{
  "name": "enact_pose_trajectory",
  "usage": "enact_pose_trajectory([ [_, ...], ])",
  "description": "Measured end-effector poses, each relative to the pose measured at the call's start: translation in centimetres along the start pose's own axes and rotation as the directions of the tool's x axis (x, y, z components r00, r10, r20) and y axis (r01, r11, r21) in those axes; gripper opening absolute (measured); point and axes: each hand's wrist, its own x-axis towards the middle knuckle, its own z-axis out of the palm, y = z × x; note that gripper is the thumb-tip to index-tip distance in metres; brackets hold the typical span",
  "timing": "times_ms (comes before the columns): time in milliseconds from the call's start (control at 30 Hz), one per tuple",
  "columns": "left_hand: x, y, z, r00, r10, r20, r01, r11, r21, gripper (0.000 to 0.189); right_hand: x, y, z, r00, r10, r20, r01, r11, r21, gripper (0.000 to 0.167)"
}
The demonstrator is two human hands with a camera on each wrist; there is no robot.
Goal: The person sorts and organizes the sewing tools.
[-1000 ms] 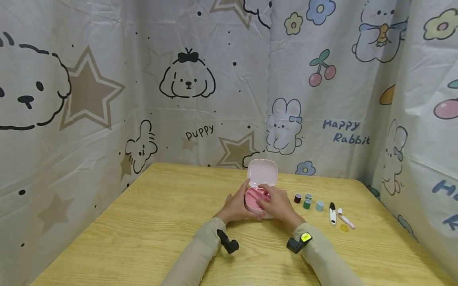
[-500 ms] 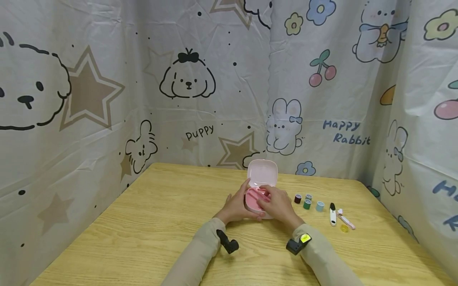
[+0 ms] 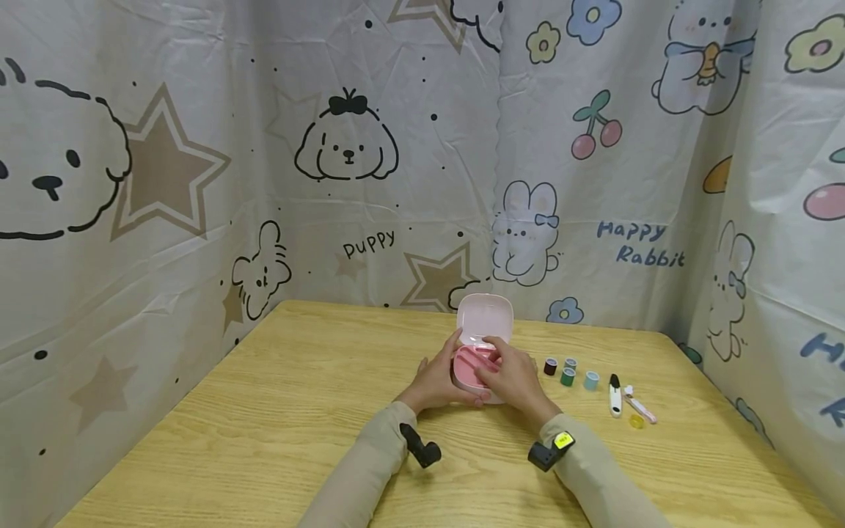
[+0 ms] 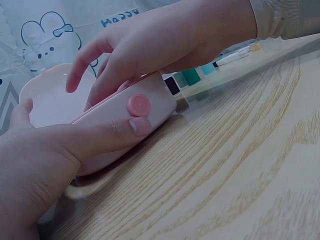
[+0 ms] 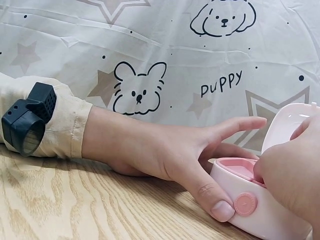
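Note:
A small pink box [image 3: 465, 392] with a round pink button [image 5: 245, 204] on its front stands on the table, its pale lid [image 3: 485, 318] raised at the back. Inside sits a darker pink tray [image 3: 466, 364] with dividers. My left hand [image 3: 433, 378] grips the box from the left, thumb across the front beside the button. From the right, my right hand [image 3: 518, 378] reaches over the box with its thumb and some fingers down in the tray. One of its fingers is lifted [image 4: 80, 70] in the left wrist view. Whether those fingertips pinch anything I cannot tell; they are hidden.
Right of the box stand several small thread spools, among them a dark one [image 3: 550, 367], a green one [image 3: 567, 378] and a light blue one [image 3: 590, 380]. Farther right lie a white tool with a black tip [image 3: 615, 397], a pink-and-white tool [image 3: 640, 406] and a yellow disc [image 3: 636, 422].
My right hand's fingers have shifted slightly over the tray, with the upper finger moving a little to the right. The left hand and the box stay in place.

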Motion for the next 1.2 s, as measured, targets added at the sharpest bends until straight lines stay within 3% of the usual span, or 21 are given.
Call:
enact_pose_trajectory([
  [1200,0.06,0.02,0.0,1.0,-0.013,0.007,0.013,1.0,0.008,0.139,0.16,-0.14,-0.74,0.999,0.025,-0.036,-0.024,1.0,0.017,0.055],
])
